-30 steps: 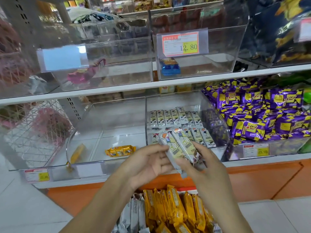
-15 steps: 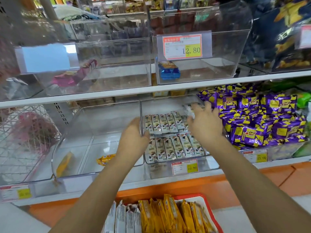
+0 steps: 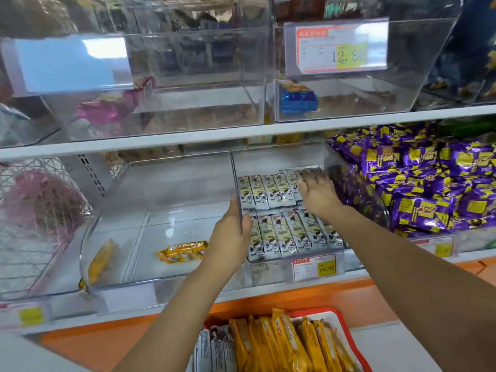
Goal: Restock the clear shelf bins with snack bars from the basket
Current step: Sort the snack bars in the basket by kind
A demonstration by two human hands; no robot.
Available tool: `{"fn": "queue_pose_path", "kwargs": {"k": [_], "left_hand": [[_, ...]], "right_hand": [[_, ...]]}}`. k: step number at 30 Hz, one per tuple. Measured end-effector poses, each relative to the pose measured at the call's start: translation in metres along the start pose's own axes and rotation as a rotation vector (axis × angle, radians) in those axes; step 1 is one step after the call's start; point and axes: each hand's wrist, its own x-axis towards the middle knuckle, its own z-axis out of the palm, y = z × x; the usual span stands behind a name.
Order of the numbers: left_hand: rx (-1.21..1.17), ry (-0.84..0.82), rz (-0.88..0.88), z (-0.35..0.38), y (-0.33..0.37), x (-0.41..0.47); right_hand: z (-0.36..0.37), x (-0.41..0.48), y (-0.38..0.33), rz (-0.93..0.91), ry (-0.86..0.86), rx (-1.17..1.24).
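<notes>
Basket [image 3: 346, 322], red-rimmed, nearest the wearer below the centre bin: yellow and white snack bars [image 3: 284, 342] stand on edge, ready to lift. Left hand [image 3: 228, 237] clamps the centre bin [image 3: 276, 159] by its left wall, apparently steadying it. Right hand [image 3: 316, 194] lies flat and unclenched, grasping nothing, on the bin's rear row of white bars [image 3: 271, 191], likely squaring it. Left of that bin, a near-empty bin [image 3: 161, 183] holds one yellow bar [image 3: 182, 251]. Right, purple packets [image 3: 429, 183]. Above, the upper shelf [image 3: 241, 131] carries sparse bins; a shop aisle.
</notes>
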Motion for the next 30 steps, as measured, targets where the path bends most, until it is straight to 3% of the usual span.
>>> {"fn": "queue_pose_path", "kwargs": {"k": [4,8,11,15,17,19,24,27,30], "left_hand": [[-0.031,-0.027,0.001,-0.003,0.0,0.0],[-0.078,-0.097,-0.024,-0.02,-0.002,-0.012],[-0.069,-0.022,-0.046,-0.041,-0.009,-0.042],[-0.031,0.144,-0.066,-0.073,-0.031,-0.085],[0.032,0.119,-0.111,-0.086,-0.044,-0.105],[0.164,-0.031,-0.206,-0.095,-0.058,-0.126],[0.366,-0.585,-0.453,-0.096,-0.095,-0.171],[0.319,-0.681,-0.513,-0.091,-0.114,-0.191],[0.057,-0.66,-0.619,-0.099,-0.132,-0.206]], "right_hand": [[-0.001,0.005,0.004,-0.012,-0.011,0.071],[-0.015,-0.019,-0.008,-0.092,0.239,0.207],[-0.038,-0.061,-0.032,-0.19,0.298,0.358],[-0.059,-0.137,-0.064,-0.409,0.112,0.325],[-0.055,-0.171,-0.077,-0.452,-0.023,0.286],[-0.039,-0.197,-0.089,-0.475,-0.14,0.269],[0.035,-0.229,-0.126,-0.427,-0.474,0.096],[0.083,-0.234,-0.151,-0.287,-0.584,0.085],[0.115,-0.237,-0.165,-0.153,-0.607,-0.003]]}}
